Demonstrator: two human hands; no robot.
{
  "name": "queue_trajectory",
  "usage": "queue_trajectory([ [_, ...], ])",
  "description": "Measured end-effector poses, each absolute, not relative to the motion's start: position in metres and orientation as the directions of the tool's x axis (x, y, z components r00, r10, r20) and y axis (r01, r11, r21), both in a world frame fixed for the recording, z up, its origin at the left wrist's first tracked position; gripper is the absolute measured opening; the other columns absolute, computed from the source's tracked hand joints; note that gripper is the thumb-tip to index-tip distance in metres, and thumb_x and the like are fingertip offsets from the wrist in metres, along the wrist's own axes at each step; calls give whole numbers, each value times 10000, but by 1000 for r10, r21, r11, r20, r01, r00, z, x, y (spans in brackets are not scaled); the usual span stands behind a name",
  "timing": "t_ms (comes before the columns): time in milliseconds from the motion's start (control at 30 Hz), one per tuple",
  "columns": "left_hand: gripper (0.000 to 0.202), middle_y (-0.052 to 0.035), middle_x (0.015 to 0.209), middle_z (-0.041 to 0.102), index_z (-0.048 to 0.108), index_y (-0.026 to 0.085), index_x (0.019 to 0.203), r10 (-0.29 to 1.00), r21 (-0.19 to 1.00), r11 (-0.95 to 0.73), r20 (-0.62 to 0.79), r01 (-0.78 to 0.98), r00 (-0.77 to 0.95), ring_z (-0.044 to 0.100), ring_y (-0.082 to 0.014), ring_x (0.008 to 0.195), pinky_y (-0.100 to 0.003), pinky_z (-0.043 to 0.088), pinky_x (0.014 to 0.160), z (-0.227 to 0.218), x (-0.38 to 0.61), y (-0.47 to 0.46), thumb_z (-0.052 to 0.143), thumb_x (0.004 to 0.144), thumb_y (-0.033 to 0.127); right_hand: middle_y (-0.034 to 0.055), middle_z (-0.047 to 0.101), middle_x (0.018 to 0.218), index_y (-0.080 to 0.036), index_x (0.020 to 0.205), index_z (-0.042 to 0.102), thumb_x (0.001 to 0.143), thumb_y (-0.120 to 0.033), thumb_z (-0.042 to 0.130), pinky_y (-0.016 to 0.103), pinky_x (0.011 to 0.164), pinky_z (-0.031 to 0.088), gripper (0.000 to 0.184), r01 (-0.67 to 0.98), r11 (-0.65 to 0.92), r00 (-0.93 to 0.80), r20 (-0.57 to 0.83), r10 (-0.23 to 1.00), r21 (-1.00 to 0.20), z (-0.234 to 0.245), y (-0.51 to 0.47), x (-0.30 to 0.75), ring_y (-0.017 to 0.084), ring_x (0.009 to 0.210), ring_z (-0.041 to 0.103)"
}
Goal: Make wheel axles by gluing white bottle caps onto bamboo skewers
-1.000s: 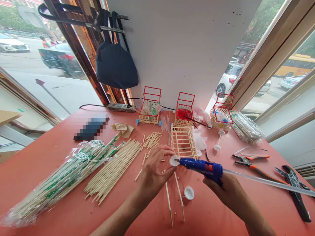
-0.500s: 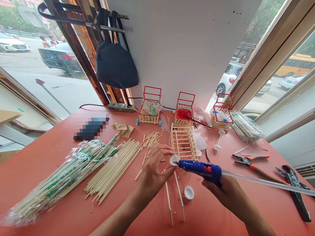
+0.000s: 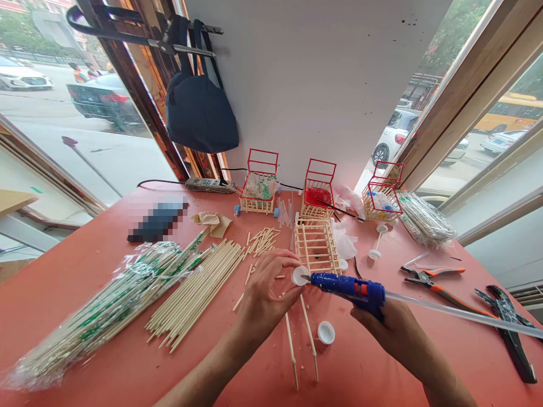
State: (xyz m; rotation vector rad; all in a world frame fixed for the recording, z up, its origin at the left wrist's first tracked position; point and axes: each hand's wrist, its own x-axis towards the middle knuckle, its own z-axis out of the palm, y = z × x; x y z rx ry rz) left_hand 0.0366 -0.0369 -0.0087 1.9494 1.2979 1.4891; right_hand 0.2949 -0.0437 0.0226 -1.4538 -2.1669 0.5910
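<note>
My left hand (image 3: 263, 297) pinches a small white bottle cap (image 3: 300, 276) between thumb and fingers, held just above the red table (image 3: 106, 362). In my right hand (image 3: 390, 328) is a blue hot glue gun (image 3: 350, 289), with its nozzle tip touching the cap's open side. A clear glue stick (image 3: 458, 314) sticks out of the gun's back to the right. Another white cap (image 3: 326, 332) lies on the table below, beside two loose wooden sticks (image 3: 302, 339). A wooden stick frame (image 3: 316, 246) lies just beyond the cap.
Bare chopsticks (image 3: 195, 291) and a wrapped bundle (image 3: 106, 305) lie to the left. Three red-framed stick baskets (image 3: 317, 189) stand at the back. Orange-handled pliers (image 3: 441, 281) and a black tool (image 3: 509, 328) lie to the right, with another packet of sticks (image 3: 424, 220) behind.
The glue gun shifted slightly left toward the cap and then back right a little; its nozzle stays at the cap. My left hand has barely moved.
</note>
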Motion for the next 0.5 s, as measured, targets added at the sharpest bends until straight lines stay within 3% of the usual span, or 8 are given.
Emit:
queue_trajectory([
  [200,234,-85,1122,731,669,228,1043,821,732,-518,570,442,18,681,-268,1100,-422,542,955,-11,36,-36,791,854,163,40,718,674,-217,786,682,916,-503,556,355,636,588,338,725,352,-340,138,930,-592,25,-45,293,238,626,676],
  [500,250,-77,1116,735,669,224,1035,821,728,-520,570,447,27,680,-259,1095,-404,533,964,-10,37,-37,800,838,142,36,699,668,-225,754,629,904,-464,556,328,572,543,291,736,339,-328,129,936,-587,23,-43,294,220,575,635],
])
